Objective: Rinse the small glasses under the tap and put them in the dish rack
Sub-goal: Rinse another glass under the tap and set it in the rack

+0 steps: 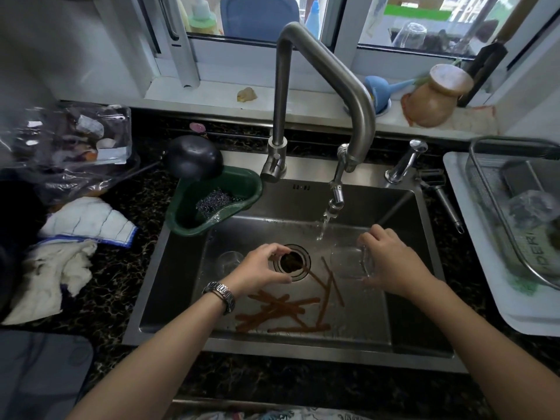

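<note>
My right hand (391, 262) grips a small clear glass (348, 263), tipped on its side with its mouth to the left, just below and right of the water falling from the tap spout (335, 197). My left hand (260, 265) hovers over the sink drain (293, 262) with fingers and thumb curved in a C; I see nothing between them. A second small glass (228, 262) stands on the sink floor just left of that hand. The wire dish rack (481, 189) sits at the right on a white tray (472, 268), with a clear glass (533, 207) inside it.
Orange-brown strips (281, 310) lie scattered on the sink floor. A green corner strainer (242, 189) with a scourer hangs at the sink's back left, under a black ladle (194, 159). Cloths (85, 225) lie on the left counter; a peeler (439, 192) and soap pump (406, 162) stand right.
</note>
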